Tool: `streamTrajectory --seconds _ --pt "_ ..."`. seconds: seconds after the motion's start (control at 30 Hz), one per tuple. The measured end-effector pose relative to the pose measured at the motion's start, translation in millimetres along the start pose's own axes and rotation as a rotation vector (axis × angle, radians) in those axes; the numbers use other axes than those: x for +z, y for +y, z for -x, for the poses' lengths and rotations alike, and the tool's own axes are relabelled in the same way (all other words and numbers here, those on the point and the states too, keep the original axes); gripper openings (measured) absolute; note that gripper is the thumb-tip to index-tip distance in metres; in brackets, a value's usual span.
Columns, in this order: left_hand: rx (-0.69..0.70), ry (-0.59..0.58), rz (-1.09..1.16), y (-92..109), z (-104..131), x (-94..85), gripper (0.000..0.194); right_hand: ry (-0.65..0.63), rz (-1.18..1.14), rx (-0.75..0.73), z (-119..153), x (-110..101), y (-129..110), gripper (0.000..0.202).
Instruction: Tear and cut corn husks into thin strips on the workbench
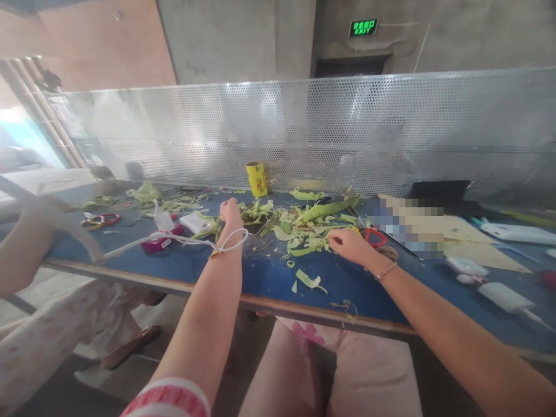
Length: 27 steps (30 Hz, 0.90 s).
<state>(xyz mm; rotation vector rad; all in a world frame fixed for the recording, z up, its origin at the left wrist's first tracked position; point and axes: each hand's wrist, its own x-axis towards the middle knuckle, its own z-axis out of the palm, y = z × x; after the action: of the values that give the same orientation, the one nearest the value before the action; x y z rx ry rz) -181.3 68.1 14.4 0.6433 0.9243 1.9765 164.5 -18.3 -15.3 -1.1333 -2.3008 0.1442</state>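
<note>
My left hand [230, 212] is over the blue table [269, 278], its fingers curled at the left edge of a heap of green leaf scraps [256, 213]. Whatever it holds, if anything, is too small to tell. My right hand [347, 243] has its fingers pressed together at the right side of the green scraps [299, 231], beside red-handled scissors [374, 237]. What lies between its fingertips cannot be made out. A long green leaf piece [325, 209] lies between and beyond the hands. A white cable [186, 238] crosses at my left wrist.
A yellow can [257, 179] stands by the perforated metal screen [278, 127]. A purple box [160, 242] and white box [195, 223] are left. Brown paper [473, 252] and white devices [506, 296] lie right. Another person's arm [26, 249] is far left.
</note>
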Motion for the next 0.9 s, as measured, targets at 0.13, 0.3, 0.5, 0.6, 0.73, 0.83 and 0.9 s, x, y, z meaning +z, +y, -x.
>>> streamTrajectory --seconds 0.13,0.3,0.5,0.6,0.73,0.83,0.9 --pt "0.313 0.077 -0.227 -3 21 26.8 0.018 0.035 -0.074 0.031 -3 0 4 0.018" --pt "0.401 -0.508 -0.540 -31 85 77.5 0.021 0.066 -0.142 0.026 -7 -4 6 0.018" --pt "0.135 -0.992 -0.802 -53 137 97.2 0.008 0.139 -0.214 0.049 -8 -9 4 0.015" --pt "0.210 -1.096 -1.006 -53 136 94.1 0.014 0.116 -0.249 0.081 -8 -9 4 0.016" --pt "0.324 -1.145 -1.155 -52 133 91.6 0.024 0.115 -0.279 0.083 -7 -11 2 0.016" --pt "0.327 -1.161 -1.145 -54 135 91.4 0.027 0.125 -0.284 0.120 -7 -12 0 0.014" --pt "0.320 -1.165 -1.119 -55 136 91.1 0.028 0.128 -0.277 0.134 -6 -12 -1 0.015"
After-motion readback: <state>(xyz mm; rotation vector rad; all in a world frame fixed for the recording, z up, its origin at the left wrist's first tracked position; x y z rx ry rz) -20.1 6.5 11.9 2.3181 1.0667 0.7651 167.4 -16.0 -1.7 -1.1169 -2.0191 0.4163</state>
